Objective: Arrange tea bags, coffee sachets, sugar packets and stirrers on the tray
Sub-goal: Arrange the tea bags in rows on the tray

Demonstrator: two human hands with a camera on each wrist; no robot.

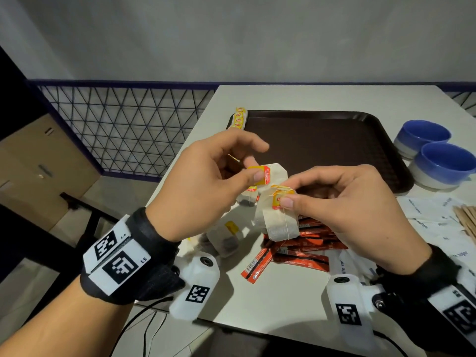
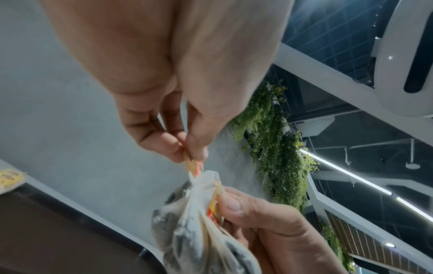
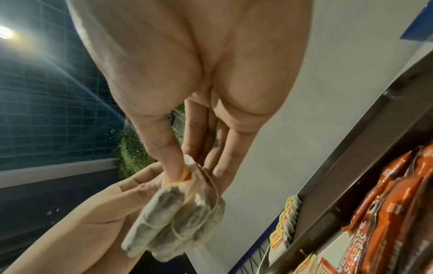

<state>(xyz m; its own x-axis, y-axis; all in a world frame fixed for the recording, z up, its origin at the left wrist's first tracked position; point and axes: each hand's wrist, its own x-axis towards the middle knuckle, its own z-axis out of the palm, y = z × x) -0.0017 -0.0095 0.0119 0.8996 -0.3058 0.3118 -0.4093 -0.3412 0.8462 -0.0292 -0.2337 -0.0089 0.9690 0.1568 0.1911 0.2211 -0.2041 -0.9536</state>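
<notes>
Both hands are raised above the table's near left part, holding tangled tea bags [image 1: 279,222] [image 2: 201,222] [image 3: 178,218]. My left hand [image 1: 206,181] [image 2: 187,148] pinches a yellow-and-red tag [image 1: 261,175] between thumb and fingers. My right hand [image 1: 342,202] [image 3: 187,161] pinches another tag [image 1: 280,199] with strings wound on it. The dark brown tray [image 1: 334,140] lies behind the hands, with a row of tea bags [image 1: 239,118] [image 3: 284,228] at its far left corner. Red coffee sachets [image 1: 291,251] [image 3: 386,213] lie under the hands.
More tea bags [image 1: 226,238] lie loose on the white table [image 1: 257,300] at the left. Two blue bowls [image 1: 435,153] stand right of the tray. White sugar packets [image 1: 427,215] and wooden stirrers [image 1: 466,217] lie at the right edge. A wire railing [image 1: 123,124] borders the left.
</notes>
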